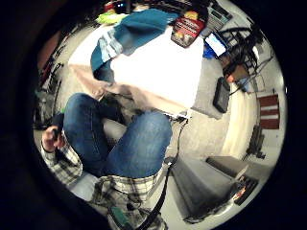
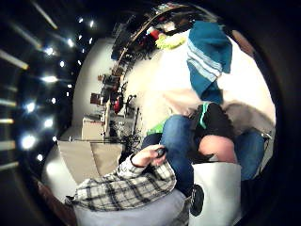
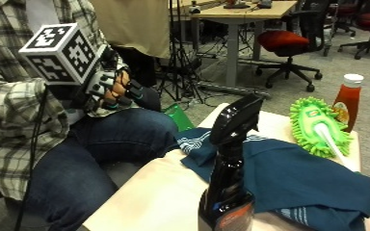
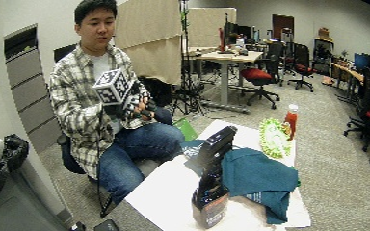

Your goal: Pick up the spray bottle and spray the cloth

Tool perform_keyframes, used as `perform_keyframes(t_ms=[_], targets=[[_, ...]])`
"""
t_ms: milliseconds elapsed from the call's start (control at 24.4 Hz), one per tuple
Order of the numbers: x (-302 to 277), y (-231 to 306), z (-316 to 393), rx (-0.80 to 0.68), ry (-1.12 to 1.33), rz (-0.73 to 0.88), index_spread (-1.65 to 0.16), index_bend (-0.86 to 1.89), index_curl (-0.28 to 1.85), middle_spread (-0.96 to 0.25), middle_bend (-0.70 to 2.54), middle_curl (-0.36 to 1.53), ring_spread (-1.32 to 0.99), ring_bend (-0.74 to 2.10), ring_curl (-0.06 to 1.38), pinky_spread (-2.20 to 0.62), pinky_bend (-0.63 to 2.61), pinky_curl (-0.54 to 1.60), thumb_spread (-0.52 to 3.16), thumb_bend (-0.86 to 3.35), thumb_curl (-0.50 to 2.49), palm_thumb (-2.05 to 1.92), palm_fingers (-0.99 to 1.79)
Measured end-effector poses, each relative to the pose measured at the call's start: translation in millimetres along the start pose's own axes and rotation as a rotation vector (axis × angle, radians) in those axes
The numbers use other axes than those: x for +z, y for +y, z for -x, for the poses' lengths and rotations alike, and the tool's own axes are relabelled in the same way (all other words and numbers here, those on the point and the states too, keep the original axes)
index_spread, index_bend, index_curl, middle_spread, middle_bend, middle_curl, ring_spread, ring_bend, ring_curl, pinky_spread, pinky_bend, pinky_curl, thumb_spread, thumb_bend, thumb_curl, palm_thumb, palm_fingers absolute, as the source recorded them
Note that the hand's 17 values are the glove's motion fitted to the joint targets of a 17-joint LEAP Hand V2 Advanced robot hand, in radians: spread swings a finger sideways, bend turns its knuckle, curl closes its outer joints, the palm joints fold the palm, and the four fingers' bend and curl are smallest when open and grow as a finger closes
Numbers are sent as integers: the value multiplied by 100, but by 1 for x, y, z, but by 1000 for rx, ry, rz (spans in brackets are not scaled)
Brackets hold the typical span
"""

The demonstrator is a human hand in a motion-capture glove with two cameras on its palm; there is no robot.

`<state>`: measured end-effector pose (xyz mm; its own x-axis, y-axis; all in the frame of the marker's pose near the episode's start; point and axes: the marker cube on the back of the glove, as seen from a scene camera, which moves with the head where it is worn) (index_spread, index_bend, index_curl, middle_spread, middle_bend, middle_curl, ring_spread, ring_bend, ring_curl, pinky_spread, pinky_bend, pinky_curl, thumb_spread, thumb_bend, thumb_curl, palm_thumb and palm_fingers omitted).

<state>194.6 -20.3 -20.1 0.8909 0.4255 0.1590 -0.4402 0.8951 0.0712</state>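
Dark glossy plastic spray bottle with black trigger head (image 3: 229, 178), upright on white table (image 3: 159, 197), nozzle pointing away towards far edge, touching teal striped cloth (image 3: 287, 175), black-gloved right hand (image 3: 111, 89) raised above lap, well apart, fingers loosely curled, holding nothing.

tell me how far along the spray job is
Nothing looks done yet. The spray bottle stands untouched on the table, beside the teal cloth. The gloved right hand is raised over the person's lap, away from the table, holding nothing. Still left: grip the bottle, lift it, spray the cloth.
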Motion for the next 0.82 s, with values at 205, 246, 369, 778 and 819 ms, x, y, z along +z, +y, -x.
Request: perform_keyframes(t_ms=[205, 246, 369, 778, 819], targets=[[-15, -45, -53, 101, -101, -115, -23, 18, 28, 2, 29, 26, 6, 36, 22, 17, 16, 17, 112, 34, 35, 65, 40], [-19, -54, -62, 112, -115, -135, -23, 17, 28, 2, 29, 27, 6, 37, 22, 17, 17, 17, 112, 33, 36, 65, 41], [-30, -82, -87, 139, -157, -177, -22, 16, 29, 3, 30, 28, 5, 38, 24, 17, 18, 18, 113, 31, 37, 66, 43], [-54, -171, -151, 221, -309, -292, -22, 14, 29, 2, 27, 31, 3, 40, 27, 17, 19, 22, 113, 24, 41, 70, 42], [-56, -180, -156, 228, -326, -303, -22, 13, 29, 3, 27, 31, 2, 41, 28, 17, 20, 23, 112, 24, 41, 70, 41]])
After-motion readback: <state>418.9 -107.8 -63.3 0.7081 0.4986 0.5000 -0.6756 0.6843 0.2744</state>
